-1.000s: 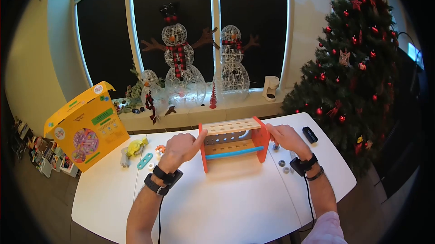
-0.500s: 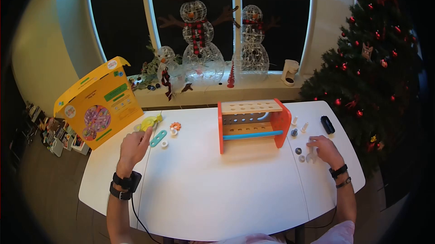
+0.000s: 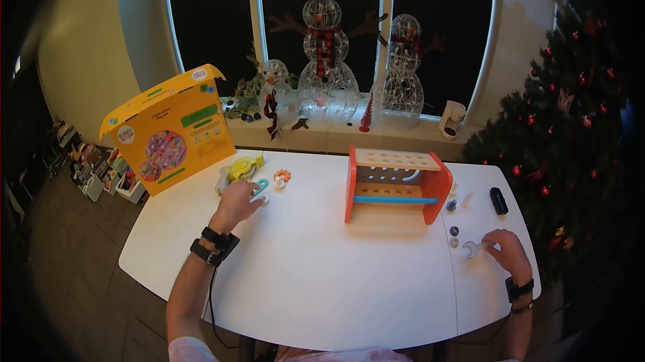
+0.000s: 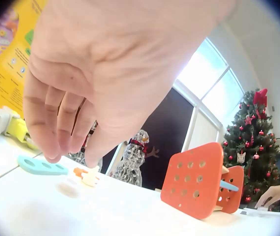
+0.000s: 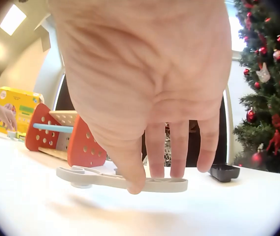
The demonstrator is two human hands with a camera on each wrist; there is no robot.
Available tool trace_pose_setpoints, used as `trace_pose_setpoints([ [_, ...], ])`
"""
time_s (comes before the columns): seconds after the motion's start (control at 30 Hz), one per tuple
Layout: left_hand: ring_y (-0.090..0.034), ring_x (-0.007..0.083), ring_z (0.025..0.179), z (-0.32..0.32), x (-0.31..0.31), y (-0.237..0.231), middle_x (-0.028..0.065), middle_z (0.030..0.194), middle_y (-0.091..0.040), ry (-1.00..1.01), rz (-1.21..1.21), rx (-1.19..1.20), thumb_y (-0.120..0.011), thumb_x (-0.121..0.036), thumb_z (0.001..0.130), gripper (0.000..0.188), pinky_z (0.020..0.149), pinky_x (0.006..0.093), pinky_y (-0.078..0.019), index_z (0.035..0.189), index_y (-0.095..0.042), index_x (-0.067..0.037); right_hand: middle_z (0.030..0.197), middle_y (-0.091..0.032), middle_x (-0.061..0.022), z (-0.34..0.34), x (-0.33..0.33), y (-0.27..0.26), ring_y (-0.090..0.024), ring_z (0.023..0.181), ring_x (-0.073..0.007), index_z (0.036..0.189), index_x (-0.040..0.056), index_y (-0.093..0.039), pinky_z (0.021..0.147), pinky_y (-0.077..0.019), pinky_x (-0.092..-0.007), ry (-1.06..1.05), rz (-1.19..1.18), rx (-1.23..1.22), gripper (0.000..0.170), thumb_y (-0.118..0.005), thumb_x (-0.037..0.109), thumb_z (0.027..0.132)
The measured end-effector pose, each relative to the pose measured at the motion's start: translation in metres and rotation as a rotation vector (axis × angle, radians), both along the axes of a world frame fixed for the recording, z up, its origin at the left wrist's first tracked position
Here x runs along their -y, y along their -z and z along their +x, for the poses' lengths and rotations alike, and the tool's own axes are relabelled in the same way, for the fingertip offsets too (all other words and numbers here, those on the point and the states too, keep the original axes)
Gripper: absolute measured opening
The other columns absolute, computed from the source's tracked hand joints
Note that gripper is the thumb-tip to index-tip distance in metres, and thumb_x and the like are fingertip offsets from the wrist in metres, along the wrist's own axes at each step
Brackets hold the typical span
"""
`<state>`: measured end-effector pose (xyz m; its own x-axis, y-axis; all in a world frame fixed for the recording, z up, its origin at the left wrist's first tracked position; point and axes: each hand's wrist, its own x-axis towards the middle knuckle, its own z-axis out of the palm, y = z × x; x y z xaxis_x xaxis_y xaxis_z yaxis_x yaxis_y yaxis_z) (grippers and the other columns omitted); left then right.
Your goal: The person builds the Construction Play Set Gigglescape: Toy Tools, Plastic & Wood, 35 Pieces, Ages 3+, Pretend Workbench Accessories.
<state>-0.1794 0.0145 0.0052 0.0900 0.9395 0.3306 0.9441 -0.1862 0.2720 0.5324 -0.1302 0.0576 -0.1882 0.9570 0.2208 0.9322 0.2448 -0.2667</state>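
Observation:
My right hand (image 3: 508, 252) pinches a grey toy wrench (image 3: 472, 248) between thumb and fingers at the table's right side. In the right wrist view the wrench (image 5: 100, 178) lies level, low over the white surface. On the left, my left hand (image 3: 236, 206) hovers with bent fingers over a teal strip with holes (image 4: 41, 166), fingertips close above it and nothing gripped. An orange gear (image 3: 283, 175) and a white nut (image 3: 279, 183) sit just beyond. Between the hands stands a wooden toy workbench (image 3: 396, 199) with red sides and a blue bar.
A yellow box (image 3: 181, 133) stands at the back left, beside yellow-green toy pieces (image 3: 243, 168). Right of the workbench are a blue-grey bolt (image 3: 451, 205), grey nuts (image 3: 454, 231), pale pegs (image 3: 467, 199) and a black case (image 3: 498, 201). A decorated tree (image 3: 551, 140) rises behind.
Both hands have left the workbench's sides. My left hand has gone over to the teal strip; my right hand has taken hold of the wrench and drawn it slightly right and nearer.

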Motion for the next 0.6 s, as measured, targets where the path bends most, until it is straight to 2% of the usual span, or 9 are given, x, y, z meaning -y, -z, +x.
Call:
trace_pose_setpoints([
  [0.13, -0.077, 0.0356, 0.094, 0.009, -0.008, 0.007, 0.0147, 0.096, -0.081, 0.018, 0.008, -0.07, -0.087, -0.026, 0.093, 0.03, 0.087, 0.0456, -0.0606, 0.112, -0.084, -0.003, 0.111, -0.082, -0.0123, -0.024, 0.004, -0.017, -0.074, 0.107, -0.0351, 0.112, 0.0034, -0.081, 0.096, -0.0597, -0.0451, -0.041, 0.0, -0.052, 0.022, -0.084, 0.002, 0.09],
  [0.2, -0.078, 0.0362, 0.094, 0.009, -0.011, 0.004, 0.016, 0.098, -0.082, 0.033, -0.141, -0.057, -0.086, -0.024, 0.092, 0.027, 0.087, 0.0456, -0.0608, 0.108, -0.085, -0.002, 0.111, -0.082, -0.012, -0.042, 0.004, -0.024, -0.074, 0.107, -0.0346, 0.112, 0.0036, -0.081, 0.095, -0.06, -0.0446, -0.07, 0.023, -0.072, 0.021, -0.084, 0.003, 0.091],
  [0.23, -0.078, 0.0362, 0.094, 0.01, -0.012, 0.005, 0.016, 0.098, -0.082, 0.034, -0.141, -0.06, -0.086, -0.024, 0.092, 0.027, 0.087, 0.0456, -0.0608, 0.108, -0.085, -0.002, 0.11, -0.082, -0.0118, -0.051, 0.003, -0.028, -0.074, 0.107, -0.0342, 0.113, 0.0037, -0.081, 0.095, -0.0603, -0.0442, -0.101, 0.047, -0.089, 0.02, -0.084, 0.004, 0.093],
  [0.3, -0.078, 0.0374, 0.089, 0.009, -0.011, 0.009, 0.0172, 0.097, -0.083, 0.031, -0.12, 0.003, -0.085, -0.021, 0.092, 0.023, 0.084, 0.0449, -0.0614, 0.105, -0.086, -0.001, 0.111, -0.082, -0.0114, -0.068, 0.001, -0.036, -0.074, 0.107, -0.0336, 0.113, 0.0041, -0.081, 0.094, -0.0605, -0.0439, -0.137, 0.058, -0.093, 0.02, -0.085, 0.005, 0.093],
  [0.43, -0.078, 0.0386, 0.08, 0.016, -0.003, 0.0, 0.0192, 0.09, -0.083, 0.014, -0.107, -0.043, -0.082, -0.018, 0.094, 0.02, 0.079, 0.0429, -0.0635, 0.104, -0.086, -0.001, 0.115, -0.081, -0.0096, -0.101, -0.005, -0.044, -0.073, 0.108, -0.0314, 0.116, 0.0051, -0.082, 0.093, -0.0613, -0.0427, -0.246, 0.108, -0.058, 0.023, -0.086, 0.008, 0.094],
  [0.5, -0.079, 0.0267, 0.076, 0.03, 0.008, -0.019, 0.0158, 0.084, -0.082, 0.021, -0.187, 0.259, -0.083, -0.015, 0.095, 0.018, 0.075, 0.0377, -0.0628, 0.105, -0.086, 0.0, 0.114, -0.081, -0.0088, -0.12, -0.009, -0.048, -0.073, 0.107, -0.0304, 0.117, 0.0059, -0.082, 0.092, -0.0615, -0.0421, -0.275, 0.141, -0.073, 0.024, -0.086, 0.009, 0.093],
  [0.53, -0.079, 0.0267, 0.076, 0.036, 0.012, -0.025, 0.0158, 0.084, -0.082, 0.027, -0.188, 0.254, -0.083, -0.015, 0.095, 0.018, 0.075, 0.0377, -0.0628, 0.105, -0.086, 0.0, 0.114, -0.08, -0.008, -0.129, -0.009, -0.05, -0.073, 0.106, -0.0294, 0.117, 0.0066, -0.082, 0.091, -0.0617, -0.0416, -0.308, 0.166, -0.084, 0.025, -0.087, 0.01, 0.093],
  [0.6, -0.079, 0.0154, 0.082, 0.048, 0.022, -0.035, 0.0111, 0.088, -0.084, 0.149, -0.413, 0.623, -0.084, -0.016, 0.101, 0.02, 0.078, 0.0314, -0.0638, 0.109, -0.087, 0.002, 0.112, -0.079, -0.0071, -0.146, -0.011, -0.051, -0.072, 0.104, -0.0286, 0.118, 0.0075, -0.082, 0.09, -0.0617, -0.0408, -0.347, 0.223, -0.083, 0.025, -0.087, 0.011, 0.093],
])
